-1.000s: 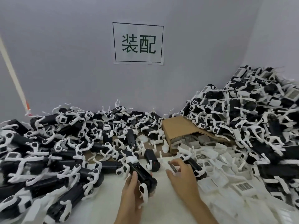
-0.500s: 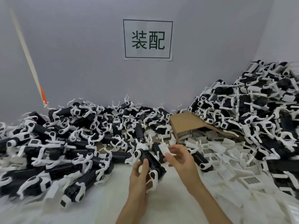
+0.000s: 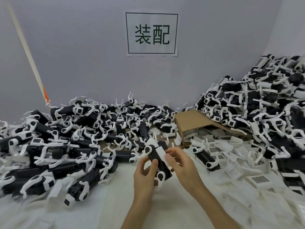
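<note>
We see 2 bare hands meeting over the near middle of the table [image 3: 107, 200], which is covered in white. The left hand [image 3: 145, 175] grips a black unit with white clips [image 3: 153, 155] from below and from the left, its thumb lying across the black body and its fingers curled round behind. The unit is lifted clear of the table and slants from far left to near right, a round white cap at each end. The right hand [image 3: 182, 166] comes in from the right and pinches a small white plate [image 3: 160, 152] between thumb and fingertips, holding it flat against the upper face of the unit. We cannot tell whether the plate is seated in the body or only laid on it. To the left a wide heap of similar black-and-white units [image 3: 66, 142] spreads to the wall, and a higher heap [image 3: 264, 116] climbs at the far right. Between them lies a tipped brown cardboard box [image 3: 186, 120], with loose white plates [image 3: 231, 164] spilled from it toward the near right, some showing barcode labels. Another unit [image 3: 204, 157] lies just right of the right hand. On the grey wall hang a paper sign [image 3: 151, 34] with 2 characters and a slanting strip of tape [image 3: 28, 53].
</note>
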`<action>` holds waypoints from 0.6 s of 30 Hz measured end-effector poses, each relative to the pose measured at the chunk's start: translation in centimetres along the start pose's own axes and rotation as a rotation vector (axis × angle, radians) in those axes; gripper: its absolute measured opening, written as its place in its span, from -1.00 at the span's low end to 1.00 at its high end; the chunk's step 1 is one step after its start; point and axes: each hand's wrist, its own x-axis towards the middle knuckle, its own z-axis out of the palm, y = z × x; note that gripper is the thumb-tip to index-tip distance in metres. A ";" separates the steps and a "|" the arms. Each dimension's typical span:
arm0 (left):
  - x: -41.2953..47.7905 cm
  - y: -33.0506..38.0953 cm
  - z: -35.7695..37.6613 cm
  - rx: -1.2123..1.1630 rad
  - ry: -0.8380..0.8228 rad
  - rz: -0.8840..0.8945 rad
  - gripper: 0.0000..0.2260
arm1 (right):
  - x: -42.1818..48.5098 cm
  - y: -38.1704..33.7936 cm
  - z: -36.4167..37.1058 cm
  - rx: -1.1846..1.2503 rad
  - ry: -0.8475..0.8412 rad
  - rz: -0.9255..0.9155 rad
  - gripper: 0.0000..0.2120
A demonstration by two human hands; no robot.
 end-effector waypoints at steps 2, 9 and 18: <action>0.1 0.1 -0.2 -0.003 0.023 0.013 -0.84 | -0.1 0.0 0.0 -0.006 -0.042 -0.016 -0.88; 0.4 0.0 -0.5 0.021 0.038 0.014 -0.82 | -0.1 0.1 0.1 -0.063 -0.075 -0.016 -0.80; 0.4 -0.4 -0.5 0.022 0.029 -0.015 -0.85 | 0.1 0.7 -0.4 -0.061 -0.102 0.024 -0.87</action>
